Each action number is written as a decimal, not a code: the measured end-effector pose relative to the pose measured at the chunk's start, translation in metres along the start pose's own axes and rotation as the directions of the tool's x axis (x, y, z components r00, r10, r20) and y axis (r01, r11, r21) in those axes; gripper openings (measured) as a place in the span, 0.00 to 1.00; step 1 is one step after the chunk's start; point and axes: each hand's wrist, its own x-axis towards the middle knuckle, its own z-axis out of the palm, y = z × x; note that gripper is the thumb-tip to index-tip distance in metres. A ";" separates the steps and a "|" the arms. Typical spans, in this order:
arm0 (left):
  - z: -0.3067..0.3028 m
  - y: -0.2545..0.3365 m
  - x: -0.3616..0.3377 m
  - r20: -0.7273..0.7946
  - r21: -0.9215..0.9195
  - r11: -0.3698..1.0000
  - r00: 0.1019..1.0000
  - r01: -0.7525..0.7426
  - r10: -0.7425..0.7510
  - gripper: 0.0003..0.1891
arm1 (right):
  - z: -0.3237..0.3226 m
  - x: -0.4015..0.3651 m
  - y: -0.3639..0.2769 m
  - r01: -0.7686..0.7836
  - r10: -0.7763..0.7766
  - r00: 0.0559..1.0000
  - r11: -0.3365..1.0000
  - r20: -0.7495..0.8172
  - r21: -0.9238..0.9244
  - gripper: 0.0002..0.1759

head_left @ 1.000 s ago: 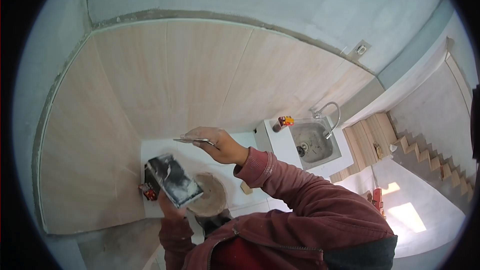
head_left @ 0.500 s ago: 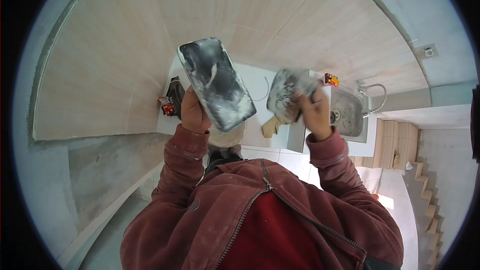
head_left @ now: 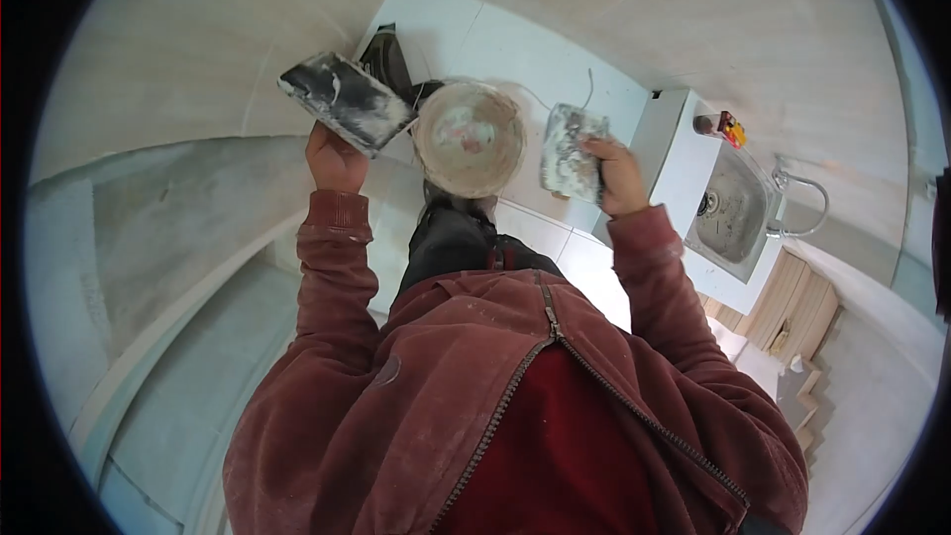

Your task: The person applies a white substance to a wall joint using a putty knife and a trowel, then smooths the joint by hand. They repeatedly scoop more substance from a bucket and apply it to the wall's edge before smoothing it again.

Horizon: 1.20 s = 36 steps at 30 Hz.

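Observation:
My left hand (head_left: pixel 337 160) grips from below a dark rectangular board (head_left: pixel 347 101) smeared with white paste, tilted at the left. What its underside looks like is hidden. My right hand (head_left: pixel 618 176) is closed on the edge of a smaller flat rectangular pad (head_left: pixel 573 154), also coated with whitish paste. Between the two hands stands a round bucket (head_left: pixel 426 144) with a paste-crusted rim and pale, cloudy contents. The board's right corner is close to the bucket rim; the pad is apart from it, to the right.
A steel sink (head_left: pixel 738 213) with a curved tap (head_left: pixel 817 213) is set in the white counter (head_left: pixel 669 163) at right. A red and yellow packet (head_left: pixel 731 129) lies by the sink. A dark bag (head_left: pixel 384 61) sits behind the board. Tiled walls (head_left: pixel 228 40) close in behind.
The view has tilted down, bringing the bucket into sight. The board has moved left and tipped flatter. The pad stays in my right hand, now turned more upright.

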 end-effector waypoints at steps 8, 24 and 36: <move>-0.162 -0.104 -0.008 -0.226 0.107 0.985 0.968 0.138 -0.111 0.20 | -0.013 0.179 0.175 0.050 -0.271 0.962 0.089 0.024 -0.995 0.17; -0.169 -0.139 -0.009 -0.314 -0.254 0.921 0.876 0.294 -0.366 0.18 | 0.030 0.259 0.242 0.241 -0.173 0.940 -0.272 0.294 -0.932 0.21; -0.182 -0.139 -0.012 -0.343 -0.190 0.929 0.866 0.316 -0.365 0.21 | 0.009 0.269 0.238 0.635 0.393 0.748 -0.194 0.534 -0.747 0.19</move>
